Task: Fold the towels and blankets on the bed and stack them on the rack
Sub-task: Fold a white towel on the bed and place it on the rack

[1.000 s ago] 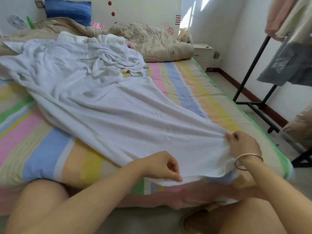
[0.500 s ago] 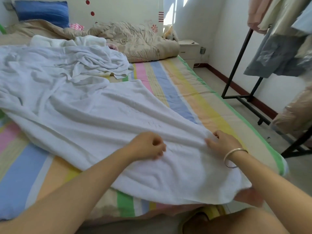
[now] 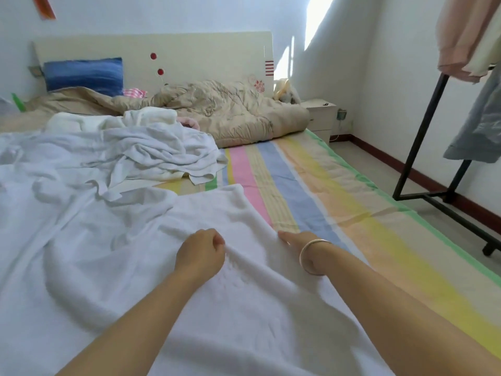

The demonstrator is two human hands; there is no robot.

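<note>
Towel (image 3: 244,308) in tight grip of L hand (image 3: 200,253) & R hand (image 3: 294,240); crumpled pile (image 3: 151,153), quilt (image 3: 230,115) beyond, rack (image 3: 424,126) rt.

Crumpled towels (image 3: 151,150) crowd left; striped sheet (image 3: 339,202) open right.

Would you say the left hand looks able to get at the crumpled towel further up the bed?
Probably not yet: the left hand grips the spread white towel, and the crumpled towel lies well beyond it up the bed. Nothing stands between them, so releasing and leaning forward might do.
</note>
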